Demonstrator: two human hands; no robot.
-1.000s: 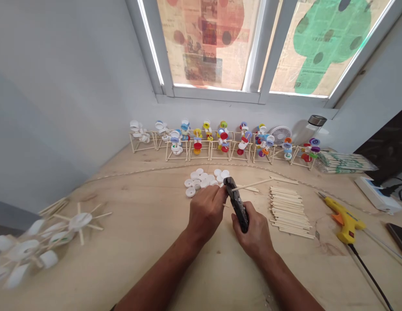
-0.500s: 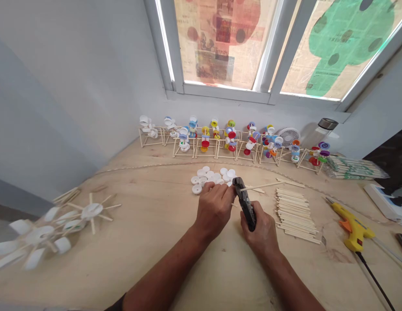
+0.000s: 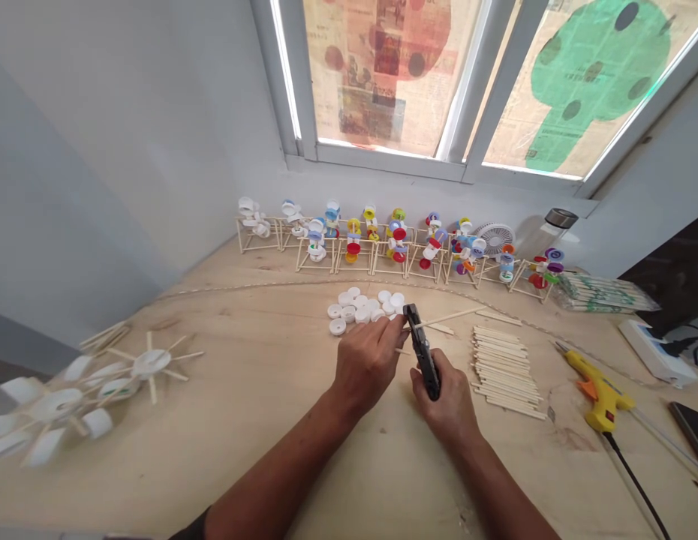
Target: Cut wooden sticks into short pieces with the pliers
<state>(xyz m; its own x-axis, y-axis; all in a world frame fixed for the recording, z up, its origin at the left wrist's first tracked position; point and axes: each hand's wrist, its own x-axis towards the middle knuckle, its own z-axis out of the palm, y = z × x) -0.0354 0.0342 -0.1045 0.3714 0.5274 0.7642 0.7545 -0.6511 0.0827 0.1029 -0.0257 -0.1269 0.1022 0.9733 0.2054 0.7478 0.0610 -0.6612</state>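
We are gripping a black cutter (image 3: 424,360) in our right hand (image 3: 446,409), fingers closed around its handles, while our left hand (image 3: 367,361) appears to be pinching a wooden stick (image 3: 447,319) that is crossing the cutter's head. We are judging this a cutting step, and a firm squeeze on the handles seems called for. Just past the cutter, white bottle caps (image 3: 357,307) are lying clustered; right of it, stacked sticks (image 3: 503,367) and a yellow glue gun (image 3: 600,401) are resting on the worktop (image 3: 225,465); far beyond it, stick-framed cap models (image 3: 398,238) are standing in a row.
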